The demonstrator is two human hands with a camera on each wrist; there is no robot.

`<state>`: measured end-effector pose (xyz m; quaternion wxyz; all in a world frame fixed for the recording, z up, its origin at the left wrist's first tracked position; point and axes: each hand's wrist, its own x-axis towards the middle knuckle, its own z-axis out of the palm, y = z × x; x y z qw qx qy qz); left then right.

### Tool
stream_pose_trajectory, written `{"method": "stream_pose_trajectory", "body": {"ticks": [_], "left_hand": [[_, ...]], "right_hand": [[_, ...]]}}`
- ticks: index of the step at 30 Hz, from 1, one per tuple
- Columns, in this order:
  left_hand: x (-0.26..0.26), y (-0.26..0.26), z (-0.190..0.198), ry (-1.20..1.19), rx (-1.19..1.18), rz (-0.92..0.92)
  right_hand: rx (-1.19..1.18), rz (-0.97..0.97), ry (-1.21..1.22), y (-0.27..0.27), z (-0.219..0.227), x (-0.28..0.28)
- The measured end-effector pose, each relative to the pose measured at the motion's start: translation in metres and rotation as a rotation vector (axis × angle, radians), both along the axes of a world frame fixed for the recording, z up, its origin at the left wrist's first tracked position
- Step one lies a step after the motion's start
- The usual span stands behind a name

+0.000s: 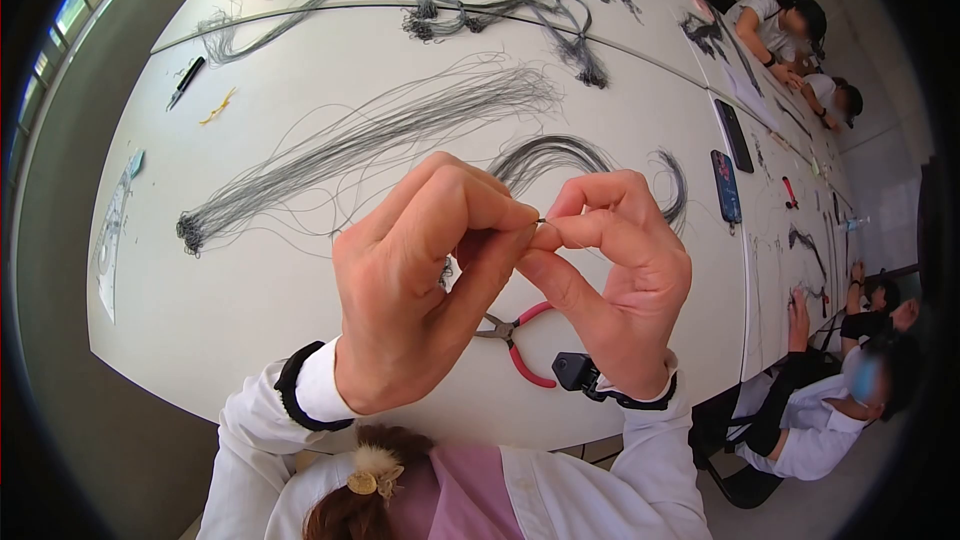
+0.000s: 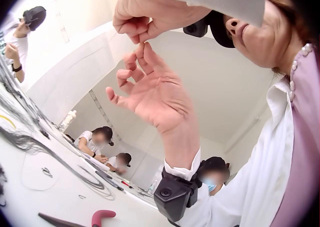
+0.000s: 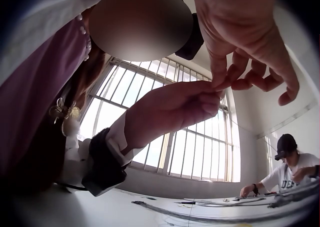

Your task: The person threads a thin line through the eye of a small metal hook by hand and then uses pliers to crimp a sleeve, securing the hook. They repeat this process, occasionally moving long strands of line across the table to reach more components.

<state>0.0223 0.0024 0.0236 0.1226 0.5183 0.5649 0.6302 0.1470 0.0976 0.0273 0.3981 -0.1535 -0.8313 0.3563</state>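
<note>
Fingers of the left hand [image 1: 415,270] and right hand [image 1: 630,280] meet, pinching a tiny dark piece [image 1: 541,222] between their tips.

Both hands are raised above the white counter [image 1: 240,325], thumbs and forefingers clamped on the piece in the middle, which is too small to make out further; the right hand's remaining fingers are bent and spread. On the near side, partly hidden by the hands, lie metal pliers with red handles [image 1: 532,372]. A long, loose bundle of thin dark-grey strands [image 1: 320,155] stretches to the left, its tangled end leftmost, and a curved dark-grey bundle [image 1: 550,145] lies just beyond the hands. Far left are a slim black tool [image 1: 187,82] and a short yellow strip [image 1: 218,107]; two dark phones [image 1: 727,186] lie to the right.
</note>
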Motion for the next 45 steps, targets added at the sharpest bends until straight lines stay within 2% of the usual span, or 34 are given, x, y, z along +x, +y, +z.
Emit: {"method": "stream_pose_trajectory", "body": {"ticks": [1, 4, 5, 7, 8, 12, 18, 21, 29, 30, 32, 33, 36, 37, 39, 40, 41, 43, 45], "left_hand": [[0.000, 0.001, -0.001, 0.032, 0.019, 0.024], [-0.001, 0.002, -0.002, 0.118, 0.061, 0.054], [-0.002, 0.003, -0.003, 0.172, 0.085, 0.060], [-0.002, 0.003, -0.003, 0.206, 0.087, 0.063], [-0.002, 0.003, -0.004, 0.240, 0.089, 0.066], [0.001, 0.004, -0.004, 0.198, 0.056, 0.069], [0.000, 0.001, -0.001, 0.145, -0.037, -0.014], [0.000, 0.000, 0.000, 0.068, -0.077, -0.069], [-0.001, -0.002, 0.002, -0.069, -0.097, -0.145], [-0.001, -0.002, 0.002, -0.069, -0.096, -0.144], [-0.001, -0.003, 0.002, -0.116, -0.107, -0.150], [-0.001, -0.002, 0.001, -0.116, -0.107, -0.150], [-0.002, -0.002, 0.001, -0.115, -0.095, -0.135], [-0.001, -0.001, 0.002, -0.140, -0.083, -0.138], [-0.001, -0.001, 0.002, -0.167, -0.071, -0.139], [-0.002, -0.002, 0.001, -0.141, -0.078, -0.115], [-0.002, -0.003, 0.000, -0.115, -0.085, -0.090], [-0.002, -0.003, 0.000, -0.127, -0.088, -0.082], [-0.001, -0.003, 0.000, -0.136, -0.088, -0.070]], "right_hand": [[0.000, 0.000, 0.000, -0.001, 0.001, 0.000], [0.473, -0.213, -0.046, -0.008, 0.003, 0.003], [0.473, -0.213, -0.045, -0.011, 0.005, 0.004], [0.888, -0.395, -0.128, -0.016, 0.010, 0.006], [0.975, -0.434, -0.130, -0.014, 0.005, 0.009], [1.042, -0.456, -0.103, -0.011, 0.008, 0.012], [0.937, -0.385, -0.104, 0.000, 0.013, 0.012], [0.825, -0.364, -0.090, 0.001, 0.015, 0.009], [0.294, -0.176, -0.073, 0.010, 0.012, 0.007], [0.295, -0.175, -0.073, 0.011, 0.011, 0.007], [0.055, -0.034, -0.039, 0.013, 0.009, 0.005], [0.056, -0.034, -0.039, 0.017, 0.004, 0.004], [-0.516, 0.375, 0.016, 0.025, -0.004, 0.001], [-0.515, 0.376, 0.016, 0.023, -0.003, 0.001], [-1.007, 0.480, -0.041, 0.018, 0.000, 0.003], [-1.104, 0.503, -0.030, 0.017, 0.003, 0.003], [-1.105, 0.503, -0.032, 0.018, 0.002, 0.002], [-0.955, 0.428, -0.066, 0.019, -0.001, 0.001], [-0.969, 0.430, -0.031, 0.019, -0.004, 0.000]]}}
